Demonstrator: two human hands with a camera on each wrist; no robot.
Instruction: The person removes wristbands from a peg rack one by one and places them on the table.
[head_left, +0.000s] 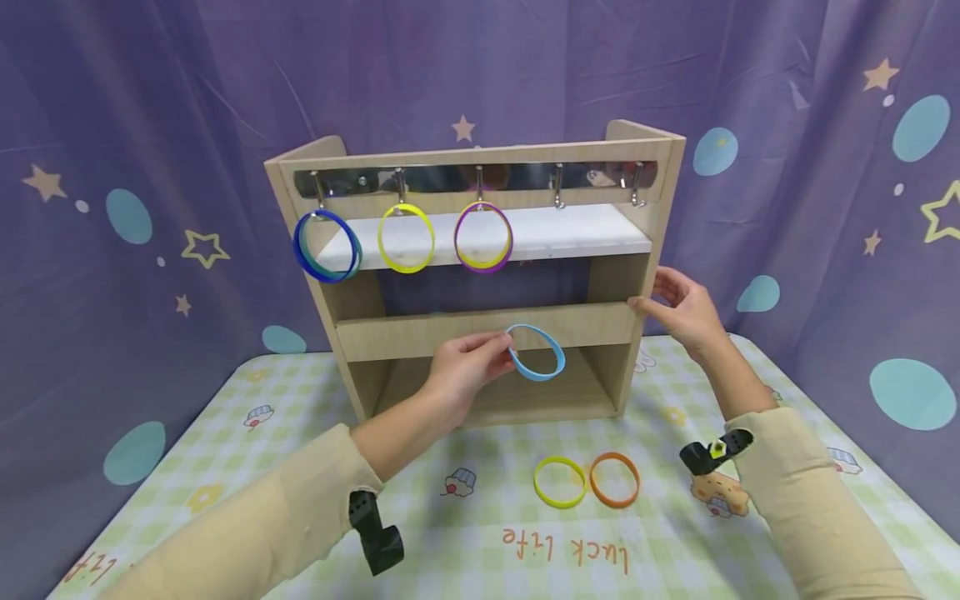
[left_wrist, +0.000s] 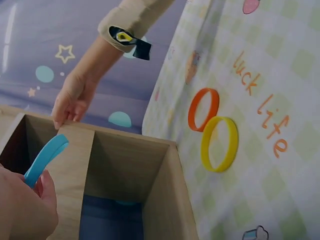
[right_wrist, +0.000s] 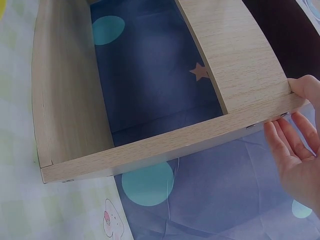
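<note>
My left hand pinches a light blue silicone wristband between thumb and fingers, in front of the shelf's middle crossboard. The band hangs out to the right of the fingertips. At the right side panel of a small wooden shelf, my right hand holds the edge, thumb at the front and fingers along the outer face, as the right wrist view shows. On the shelf's hook rail, the left hook carries a dark blue band with a teal one, another a yellow band, and the middle one purple and yellow bands.
Two bare hooks are at the rail's right end. A yellow-green wristband and an orange wristband lie side by side on the checked tablecloth, in front of the shelf. A purple curtain hangs behind.
</note>
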